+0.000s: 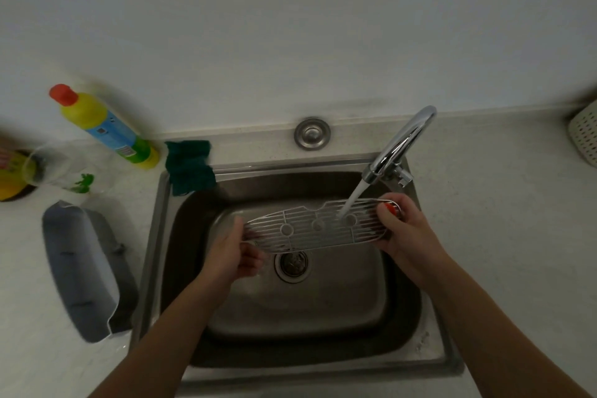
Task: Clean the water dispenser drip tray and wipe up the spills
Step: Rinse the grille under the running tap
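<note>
Head view over sink (pixel 429 326): left hand (pixel 234 252) and right hand (pixel 402 229) each clamped on drip tray grille (pixel 310 229) ends, under running faucet (pixel 403 145). Rinsing underway; grey tray base (pixel 80 268) waiting on counter, possibly unwashed. Spills not yet wiped.

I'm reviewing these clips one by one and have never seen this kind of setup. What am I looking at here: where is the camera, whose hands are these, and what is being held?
There is no machine here. A person wears one wide-angle camera on the head, which looks down at their own bare arms, so the edges bend.

Both hands hold a white slotted drip tray grate over a steel sink: the left hand grips its left end, the right hand its right end. Water from the faucet runs onto the grate.

On the counter to the left lie a grey tray basin, a yellow detergent bottle with a red cap and a clear glass. A green cloth hangs over the sink's back corner. Something small and red shows at the right thumb; I cannot tell what it is.
</note>
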`<state>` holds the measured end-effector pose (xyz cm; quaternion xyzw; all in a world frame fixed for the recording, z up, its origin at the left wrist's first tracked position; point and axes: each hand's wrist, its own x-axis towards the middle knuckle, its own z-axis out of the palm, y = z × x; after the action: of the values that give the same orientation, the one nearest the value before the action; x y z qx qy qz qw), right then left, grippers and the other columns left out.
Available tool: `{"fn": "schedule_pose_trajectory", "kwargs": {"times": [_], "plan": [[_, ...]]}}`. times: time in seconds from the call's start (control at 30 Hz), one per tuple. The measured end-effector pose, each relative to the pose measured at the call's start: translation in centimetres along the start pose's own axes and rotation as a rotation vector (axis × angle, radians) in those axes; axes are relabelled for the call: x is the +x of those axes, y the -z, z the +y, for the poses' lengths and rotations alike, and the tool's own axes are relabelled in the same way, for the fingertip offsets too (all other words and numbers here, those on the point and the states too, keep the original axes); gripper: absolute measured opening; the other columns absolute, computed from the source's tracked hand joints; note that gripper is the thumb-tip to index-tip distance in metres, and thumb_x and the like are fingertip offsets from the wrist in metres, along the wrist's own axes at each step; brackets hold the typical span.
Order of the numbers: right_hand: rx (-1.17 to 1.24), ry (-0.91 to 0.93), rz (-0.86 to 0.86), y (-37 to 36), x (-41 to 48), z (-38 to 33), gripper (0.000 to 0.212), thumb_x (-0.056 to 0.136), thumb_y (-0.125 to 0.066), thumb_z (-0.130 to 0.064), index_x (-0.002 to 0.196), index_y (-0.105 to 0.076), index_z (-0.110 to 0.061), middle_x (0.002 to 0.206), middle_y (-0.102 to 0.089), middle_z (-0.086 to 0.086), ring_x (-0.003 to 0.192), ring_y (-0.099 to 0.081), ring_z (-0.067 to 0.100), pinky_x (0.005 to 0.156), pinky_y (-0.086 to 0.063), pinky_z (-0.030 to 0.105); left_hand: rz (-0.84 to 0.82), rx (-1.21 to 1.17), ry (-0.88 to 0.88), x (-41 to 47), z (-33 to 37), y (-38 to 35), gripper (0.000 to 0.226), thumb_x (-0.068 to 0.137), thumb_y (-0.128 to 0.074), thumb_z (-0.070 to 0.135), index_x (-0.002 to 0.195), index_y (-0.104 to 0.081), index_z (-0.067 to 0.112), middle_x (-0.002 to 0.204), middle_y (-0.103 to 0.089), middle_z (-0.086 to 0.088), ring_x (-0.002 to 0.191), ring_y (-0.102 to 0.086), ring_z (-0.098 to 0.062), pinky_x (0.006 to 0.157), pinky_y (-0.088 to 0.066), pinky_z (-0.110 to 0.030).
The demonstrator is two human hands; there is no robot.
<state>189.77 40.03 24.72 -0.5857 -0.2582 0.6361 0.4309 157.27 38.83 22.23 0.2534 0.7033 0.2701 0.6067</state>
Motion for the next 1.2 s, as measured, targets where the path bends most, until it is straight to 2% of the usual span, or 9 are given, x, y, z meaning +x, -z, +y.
{"fn": "schedule_pose_trajectory", "kwargs": {"times": [0.2,0.3,0.37,0.47,0.6,0.73,0.9,1.0,1.2], "plan": [[0.124,-0.093,0.085,0.6,-0.4,0.4,0.028,0.096,-0.06,-0.037,0.118,-0.07,-0.023,0.124,-0.069,0.01,0.114,-0.069,0.031,0.088,-0.061,0.044,-0.004,-0.283,-0.087,-1.2,1.9,-0.8,0.04,0.107,-0.048,0.035,0.115,-0.069,0.001,0.09,-0.077,-0.019,0.075,-0.073,-0.024,0.069,-0.06,-0.035],[0.269,-0.199,0.226,1.2,-0.3,0.6,0.034,0.099,-0.061,-0.029,0.129,-0.062,-0.014,0.127,-0.069,0.017,0.114,-0.07,0.034,0.09,-0.059,0.048,-0.079,-0.301,-0.189,-2.5,2.7,-1.1,0.029,0.105,-0.046,0.008,0.116,-0.072,0.002,0.113,-0.075,-0.023,0.094,-0.073,-0.031,0.082,-0.059,-0.042],[0.267,-0.231,0.249,1.3,-0.3,0.5,0.039,0.099,-0.06,-0.021,0.135,-0.056,-0.008,0.127,-0.068,0.022,0.111,-0.071,0.035,0.085,-0.059,0.046,-0.114,-0.295,-0.235,-3.3,2.8,-1.3,0.035,0.102,-0.044,-0.003,0.119,-0.073,0.008,0.115,-0.076,-0.017,0.097,-0.074,-0.029,0.08,-0.061,-0.042],[0.16,-0.251,0.24,0.5,-0.4,-0.2,0.029,0.098,-0.06,-0.017,0.126,-0.063,-0.009,0.118,-0.074,0.019,0.102,-0.075,0.032,0.076,-0.062,0.042,-0.105,-0.368,-0.236,-3.6,2.3,-1.2,0.041,0.101,-0.046,-0.004,0.128,-0.068,0.018,0.111,-0.078,-0.012,0.098,-0.076,-0.028,0.078,-0.064,-0.04],[0.112,-0.153,0.167,-1.3,-0.1,-1.7,0.021,0.101,-0.057,-0.011,0.117,-0.071,-0.008,0.109,-0.078,0.015,0.099,-0.077,0.028,0.079,-0.062,0.039,-0.142,-0.665,-0.092,-3.0,0.1,-0.9,0.035,0.096,-0.055,0.007,0.129,-0.067,0.006,0.121,-0.075,-0.017,0.103,-0.075,-0.027,0.088,-0.061,-0.04],[0.046,-0.064,0.063,-4.0,-0.3,-2.2,0.019,0.102,-0.054,-0.01,0.111,-0.071,-0.009,0.102,-0.078,0.012,0.094,-0.076,0.027,0.077,-0.062,0.037,-0.113,-0.801,0.002,-2.7,-1.9,-1.6,0.033,0.094,-0.061,0.011,0.127,-0.066,0.007,0.112,-0.078,-0.014,0.094,-0.078,-0.025,0.073,-0.065,-0.035],[-0.2,-0.07,-0.022,-4.1,-1.4,-1.2,0.021,0.104,-0.054,-0.024,0.106,-0.075,-0.023,0.105,-0.078,0.004,0.1,-0.075,0.024,0.086,-0.062,0.043,0.001,-0.793,-0.058,-1.6,-0.9,0.0,0.03,0.094,-0.063,0.014,0.123,-0.069,0.01,0.114,-0.079,-0.012,0.094,-0.079,-0.022,0.072,-0.065,-0.033],[-0.334,-0.081,0.031,-3.1,-1.0,-0.4,0.024,0.106,-0.048,-0.031,0.115,-0.07,-0.027,0.109,-0.076,-0.002,0.105,-0.072,0.018,0.093,-0.06,0.046,0.028,-0.676,-0.156,-1.2,0.8,1.2,0.028,0.097,-0.062,0.015,0.124,-0.069,0.012,0.117,-0.078,-0.013,0.102,-0.077,-0.026,0.077,-0.065,-0.035],[-0.96,0.12,0.092,-1.5,3.7,-1.2,0.038,0.104,-0.048,-0.017,0.142,-0.057,-0.016,0.14,-0.061,0.007,0.127,-0.057,0.022,0.108,-0.043,0.038,0.109,-0.412,-0.405,-1.8,4.8,2.3,0.022,0.103,-0.057,0.013,0.12,-0.07,0.017,0.119,-0.077,-0.013,0.108,-0.075,-0.029,0.085,-0.063,-0.04]]}}
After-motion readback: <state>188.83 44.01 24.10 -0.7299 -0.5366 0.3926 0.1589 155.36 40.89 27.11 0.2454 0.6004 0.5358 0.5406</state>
